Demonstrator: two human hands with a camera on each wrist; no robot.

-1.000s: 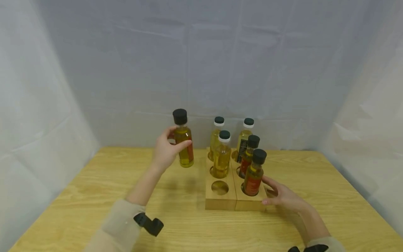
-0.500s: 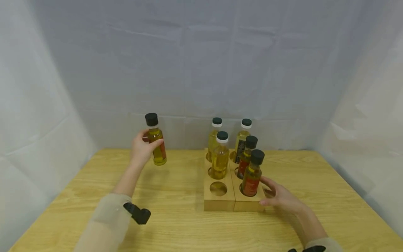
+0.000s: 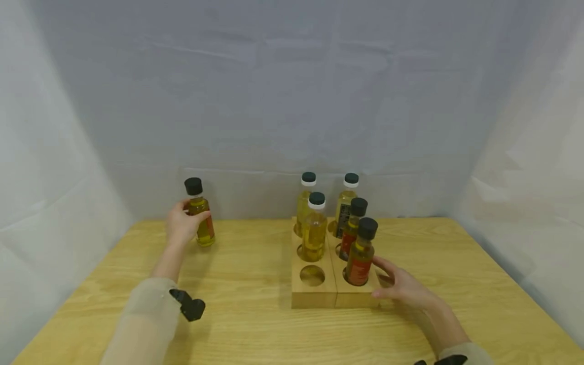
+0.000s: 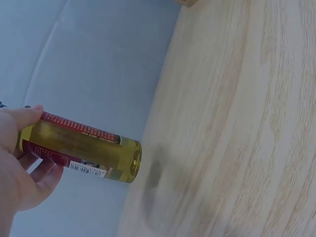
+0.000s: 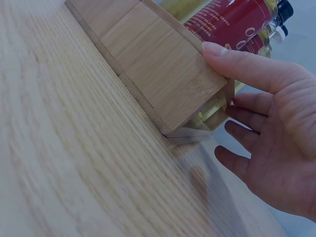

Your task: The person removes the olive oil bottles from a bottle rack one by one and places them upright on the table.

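My left grip (image 3: 181, 226) clasps the oil bottle (image 3: 201, 219) at frame left, while my right grip (image 3: 403, 286) rests relaxed against the wooden rack (image 3: 315, 296).

Two bare hands are seen, left hand (image 3: 181, 226) and right hand (image 3: 403, 289). Loose beige sleeves (image 3: 143, 324) are worn on both forearms. A small black camera (image 3: 188, 306) is strapped at each wrist.
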